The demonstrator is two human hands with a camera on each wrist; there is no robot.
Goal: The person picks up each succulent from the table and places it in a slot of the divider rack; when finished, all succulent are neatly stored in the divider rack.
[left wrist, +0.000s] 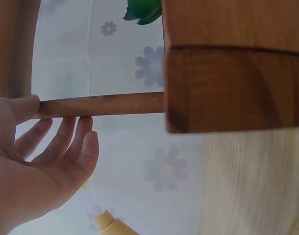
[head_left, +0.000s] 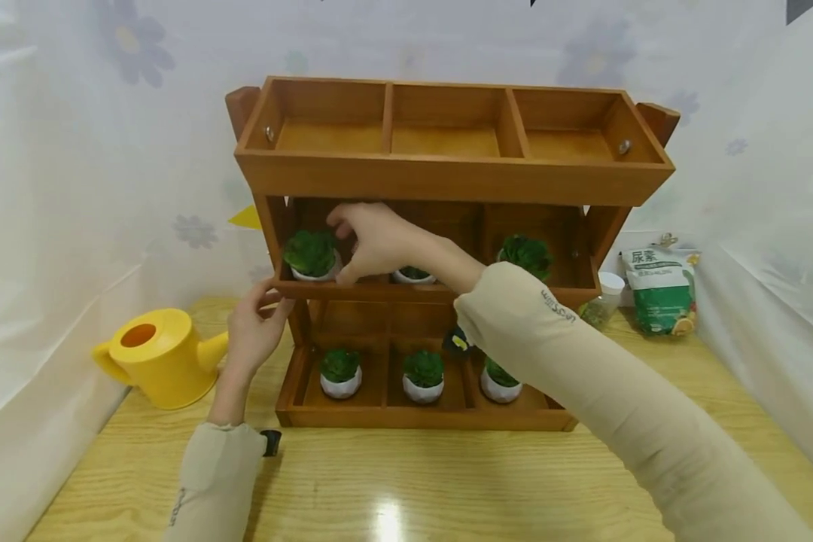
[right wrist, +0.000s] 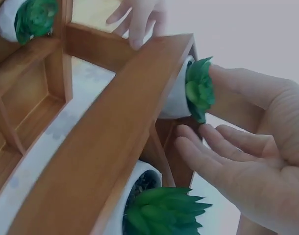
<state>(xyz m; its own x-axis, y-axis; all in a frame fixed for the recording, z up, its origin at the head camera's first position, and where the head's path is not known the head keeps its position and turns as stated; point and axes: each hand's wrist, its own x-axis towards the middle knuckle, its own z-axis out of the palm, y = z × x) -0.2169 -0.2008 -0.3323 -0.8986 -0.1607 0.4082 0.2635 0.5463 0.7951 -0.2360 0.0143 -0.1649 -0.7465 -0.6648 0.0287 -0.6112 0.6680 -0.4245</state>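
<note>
A brown wooden three-tier plant shelf (head_left: 406, 181) stands on the table. My left hand (head_left: 256, 324) is at the left end of its middle tier. Thumb above and fingertips below, that hand (left wrist: 51, 156) grips a wooden edge (left wrist: 110, 104) of the shelf. In the middle tier's left compartment sits a green succulent in a white pot (head_left: 312, 256). My right hand (head_left: 379, 241) is just right of it, fingers loosely bent. The right wrist view shows this hand (right wrist: 252, 142) spread beside the potted succulent (right wrist: 198, 90), thumb near its leaves, not gripping the pot.
More potted succulents stand in the middle tier (head_left: 525, 256) and the bottom tier (head_left: 423, 376). A yellow watering can (head_left: 165, 361) is left of the shelf. To the right are a white-lidded jar (head_left: 603, 301) and a green-and-white bag (head_left: 662, 290).
</note>
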